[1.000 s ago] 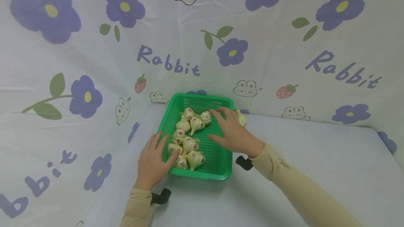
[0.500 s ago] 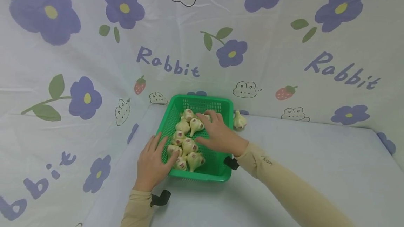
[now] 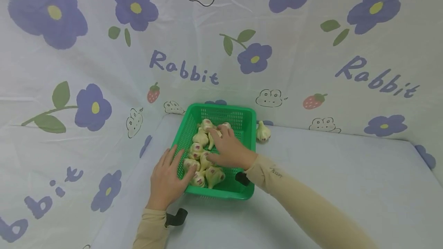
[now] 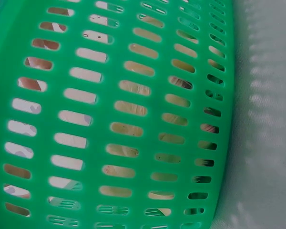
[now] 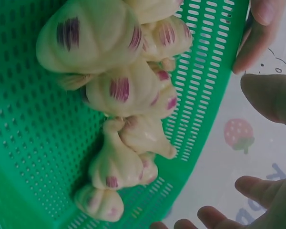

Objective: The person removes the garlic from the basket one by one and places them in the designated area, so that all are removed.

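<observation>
Tan cuffs came first, nearest the person: the left sleeve (image 3: pixel 151 229) led to the left hand (image 3: pixel 167 183), which rested at the near left rim of a green plastic basket (image 3: pixel 221 194), fingers spread and relaxed. Inside, cream garlic bulbs (image 3: pixel 214 176) with purple streaks lay clustered along the left side and toward the far end. The right hand (image 3: pixel 230 150) hovered over them, thumb and fingers set wide; I couldn't tell whether any fingertip touched a bulb. I judged them light and firm, rather slick on their smooth, rounded sides, and inclined to roll. The swollen body seemed the sounder hold, thumb opposite fingers; the thin neck looked a poorer one. The slotted basket probably flexed a little. Farther off, a lone garlic bulb (image 3: pixel 263 133) sat just outside the right wall, before the flower-printed cloth (image 3: pixel 294 76).
</observation>
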Motion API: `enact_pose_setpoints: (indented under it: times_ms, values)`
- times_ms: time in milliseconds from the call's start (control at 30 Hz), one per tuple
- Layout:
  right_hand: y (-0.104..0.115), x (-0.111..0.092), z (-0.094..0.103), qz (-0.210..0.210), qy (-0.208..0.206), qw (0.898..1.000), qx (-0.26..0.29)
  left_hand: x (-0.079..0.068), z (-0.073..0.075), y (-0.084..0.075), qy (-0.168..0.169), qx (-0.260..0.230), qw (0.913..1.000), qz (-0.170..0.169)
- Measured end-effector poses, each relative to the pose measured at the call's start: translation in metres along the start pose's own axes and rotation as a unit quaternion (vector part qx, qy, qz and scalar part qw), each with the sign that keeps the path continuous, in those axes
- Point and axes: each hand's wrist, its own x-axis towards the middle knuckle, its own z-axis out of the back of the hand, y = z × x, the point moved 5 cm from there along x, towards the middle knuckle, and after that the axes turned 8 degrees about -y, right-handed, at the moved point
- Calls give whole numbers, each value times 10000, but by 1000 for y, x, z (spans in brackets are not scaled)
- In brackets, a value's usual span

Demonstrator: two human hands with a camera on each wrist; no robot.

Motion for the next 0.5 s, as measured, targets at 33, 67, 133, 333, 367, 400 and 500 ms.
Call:
enact_pose_setpoints:
  times_ms: [33,67,133,333,367,400,500]
  values:
    - [-1,1,-3,-104,107,9999,52,0,0,0,8,-3,10000,7]
    - [-2,3,-7,-202,203,9996,83,0,0,0,13,-11,10000,15]
    - [-3,6,-13,-334,352,9987,125,0,0,1,22,-17,10000,26]
    - [-2,12,-27,-476,521,9975,95,0,-1,0,56,-26,9999,82]
    - [-2,13,-29,-468,519,9975,54,0,-1,0,60,-30,9999,91]
    - [-2,13,-30,-463,513,9976,33,0,-1,0,53,-37,9999,93]
    - [-4,15,-38,-475,573,9972,-113,0,0,-1,27,-34,10000,72]
